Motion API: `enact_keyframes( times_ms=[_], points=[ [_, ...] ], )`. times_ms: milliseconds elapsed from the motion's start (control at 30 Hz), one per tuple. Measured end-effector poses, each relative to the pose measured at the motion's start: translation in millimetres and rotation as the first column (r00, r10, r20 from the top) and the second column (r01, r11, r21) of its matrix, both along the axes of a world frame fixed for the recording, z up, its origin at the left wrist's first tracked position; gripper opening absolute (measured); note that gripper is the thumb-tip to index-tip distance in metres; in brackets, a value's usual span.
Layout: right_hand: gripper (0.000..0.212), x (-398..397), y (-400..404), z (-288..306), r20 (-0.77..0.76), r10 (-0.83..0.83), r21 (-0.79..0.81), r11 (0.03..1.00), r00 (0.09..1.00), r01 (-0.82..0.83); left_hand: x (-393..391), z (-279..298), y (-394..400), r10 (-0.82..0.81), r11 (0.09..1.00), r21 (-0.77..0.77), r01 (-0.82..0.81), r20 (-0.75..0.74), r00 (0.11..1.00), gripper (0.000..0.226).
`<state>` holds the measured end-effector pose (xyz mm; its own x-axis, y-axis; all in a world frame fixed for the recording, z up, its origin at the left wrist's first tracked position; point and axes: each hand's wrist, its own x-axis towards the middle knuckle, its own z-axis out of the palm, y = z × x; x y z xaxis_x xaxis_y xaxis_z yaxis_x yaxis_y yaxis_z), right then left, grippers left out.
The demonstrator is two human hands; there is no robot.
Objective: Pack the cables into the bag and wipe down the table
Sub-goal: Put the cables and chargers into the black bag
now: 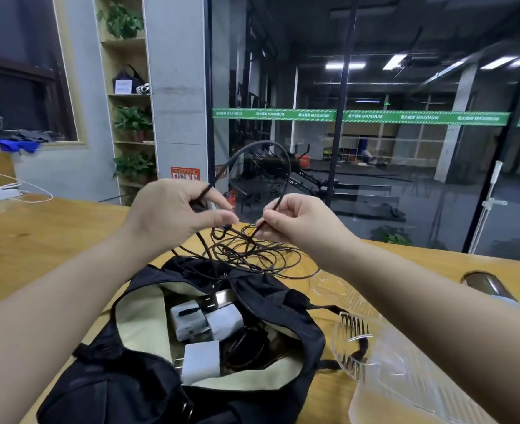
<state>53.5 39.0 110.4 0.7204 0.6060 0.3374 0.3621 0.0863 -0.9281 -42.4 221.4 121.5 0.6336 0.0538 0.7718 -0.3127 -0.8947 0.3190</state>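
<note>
A dark brown cable (246,249) is held up above the wooden table (38,237) by both hands. The left hand (173,215) is closed around one stretch of it, thumb pressed against the forefinger, while the right hand (295,218) pinches another stretch between thumb and curled fingers; between the two grips an arch of cable rises against the dark glass wall (374,117), where its outline is partly lost. The rest of the cable lies in a loose, overlapping tangle on the table just behind the bag (124,387), and single loops cannot be told apart; the cable ends are not made out. The black bag, with pale lining, lies open below the hands, its near edge cut off by the frame. Inside it, white adapters (200,338) and a dark coil are seen, the coil blurred in shadow. To the right, clear plastic trays (384,362) are partly hidden by the right forearm and cut off at the bottom edge. A dark cylindrical object (485,284) at the far right is too blurred to identify.
</note>
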Motion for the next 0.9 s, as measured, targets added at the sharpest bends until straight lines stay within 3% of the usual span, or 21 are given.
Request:
enact_keyframes(
  times_ms=[133,233,367,467,533,633,733,800,833,900],
  points=[
    [0.009,-6,6,2,-0.086,0.101,0.052,0.994,0.991,-0.097,8,-10,-5,0.032,0.999,0.047,-0.028,-0.103,0.994,0.043],
    [0.007,-6,9,-7,-0.012,0.062,-0.001,0.998,0.998,-0.062,12,-17,-7,0.002,1.0,0.031,0.004,-0.197,0.98,0.025],
    [0.008,-6,4,-16,-0.044,0.098,-0.017,0.995,0.994,-0.099,12,-25,-7,-0.072,0.995,0.039,0.091,-0.351,0.934,0.005],
    [0.01,-11,2,-19,0.055,0.092,-0.07,0.994,0.994,-0.088,11,-33,-11,-0.016,0.991,0.112,0.069,-0.416,0.909,0.014],
    [0.02,-13,2,-20,0.215,0.019,-0.201,0.979,0.976,0.025,9,-38,-13,0.092,0.981,0.194,-0.02,-0.368,0.925,0.013],
    [0.044,-13,-6,-28,0.426,0.046,-0.572,0.787,0.904,0.229,5,-44,-11,0.17,0.969,0.218,-0.119,-0.233,0.957,0.01],
    [0.037,-17,-15,-49,0.461,0.317,-0.841,0.455,0.829,0.294,0,-50,-7,0.169,0.965,0.222,-0.14,-0.116,0.979,0.01],
    [0.022,-15,-19,-60,0.487,0.429,-0.872,0.299,0.761,0.388,-4,-56,-8,0.152,0.962,0.237,-0.132,-0.068,0.986,0.012],
    [0.023,-10,-21,-61,0.503,0.424,-0.864,0.276,0.753,0.422,-7,-60,-9,0.137,0.963,0.243,-0.12,-0.055,0.989,0.012],
    [0.027,3,-25,-55,0.524,0.289,-0.839,0.338,0.801,0.427,-11,-71,-12,0.089,0.964,0.257,-0.068,-0.068,0.994,0.015]
  ],
)
